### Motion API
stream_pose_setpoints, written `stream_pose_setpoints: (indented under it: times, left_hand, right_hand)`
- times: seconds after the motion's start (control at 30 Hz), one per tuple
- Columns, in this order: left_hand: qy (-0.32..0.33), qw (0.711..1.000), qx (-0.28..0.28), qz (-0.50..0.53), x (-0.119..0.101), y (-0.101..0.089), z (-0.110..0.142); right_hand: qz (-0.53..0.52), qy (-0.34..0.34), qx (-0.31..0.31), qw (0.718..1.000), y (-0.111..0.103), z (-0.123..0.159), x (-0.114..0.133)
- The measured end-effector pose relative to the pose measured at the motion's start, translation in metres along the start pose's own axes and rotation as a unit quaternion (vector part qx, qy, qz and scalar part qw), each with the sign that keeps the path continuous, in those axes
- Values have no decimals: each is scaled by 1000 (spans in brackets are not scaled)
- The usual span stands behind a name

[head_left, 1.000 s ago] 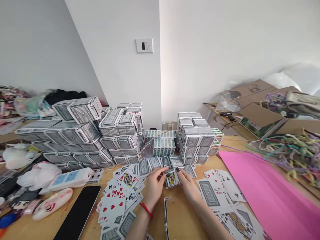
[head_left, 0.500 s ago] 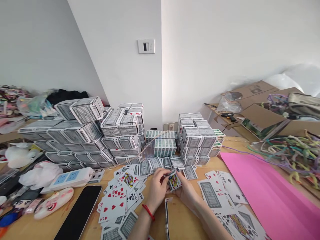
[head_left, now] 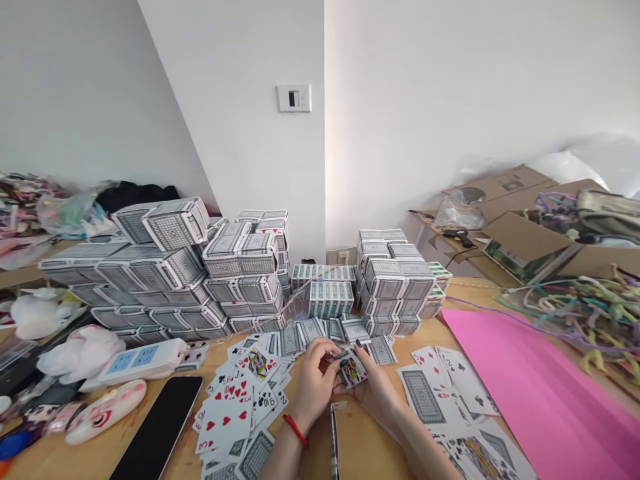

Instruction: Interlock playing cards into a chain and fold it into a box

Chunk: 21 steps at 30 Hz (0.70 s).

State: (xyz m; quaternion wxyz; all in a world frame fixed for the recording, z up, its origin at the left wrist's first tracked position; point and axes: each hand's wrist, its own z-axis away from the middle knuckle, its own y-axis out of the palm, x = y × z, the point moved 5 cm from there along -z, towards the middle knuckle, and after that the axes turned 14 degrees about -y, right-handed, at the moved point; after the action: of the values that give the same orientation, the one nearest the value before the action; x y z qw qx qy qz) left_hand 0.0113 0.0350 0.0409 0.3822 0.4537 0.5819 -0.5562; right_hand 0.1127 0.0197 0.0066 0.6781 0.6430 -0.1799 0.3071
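Observation:
Both my hands hold a folded playing card with a court-card picture facing up, over the middle of the table. My left hand grips its left side, thumb and fingers pinched at the edge. Along the right side, my right hand has its thumb on top and its other fingers underneath, mostly hidden. Just beyond them lies a row of grey-backed cards. Loose face-up cards spread to the left of my left forearm, and more cards lie to the right.
Stacked blocks of folded cards rise at the back left, with another stack at the back right. Between them stand green-and-white card boxes. A black phone, a power strip and a pink sheet flank the work area.
The folded card has been lifted and tilted, moving slightly right between my hands. My right hand has shifted from beside it to around its right side and underneath. The view has drifted slightly.

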Motion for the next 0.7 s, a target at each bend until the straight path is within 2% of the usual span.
stream_pose_setpoints:
  times: [0.23,0.33,0.47,0.57,0.7]
  left_hand:
    - [-21,999,-11,24,5,2,0]
    - [-54,997,-46,36,15,-3,-1]
    - [-88,990,-104,36,25,-15,-2]
    - [-56,995,-88,-3,16,-16,-1]
    - [43,996,-42,-72,-7,-7,7]
  right_hand:
    - [17,5,30,999,2,0,5]
    - [20,12,33,999,5,2,6]
    - [20,-12,19,1000,5,1,8]
    - [18,-25,5,999,3,1,9]
    - [36,-57,-25,997,0,-1,13]
